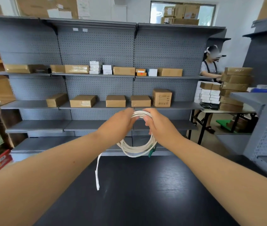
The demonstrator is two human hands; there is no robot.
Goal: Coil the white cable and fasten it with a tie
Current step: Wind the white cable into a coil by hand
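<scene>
The white cable (pixel 137 150) is wound into a round coil of several loops, held up in the air above the far edge of the black table (pixel 137 190). My left hand (pixel 119 123) and my right hand (pixel 158 123) both grip the top of the coil, close together. A white flat tie (pixel 97 172) hangs down from the coil's left side, its loose end dangling over the table. A green connector (pixel 152 152) shows at the coil's lower right.
Grey pegboard shelves (pixel 97 105) with cardboard and white boxes stand behind the table. Another person (pixel 211 67) works at a folding table (pixel 227 110) stacked with boxes at the right. A grey shelf unit (pixel 266 111) stands close on the right.
</scene>
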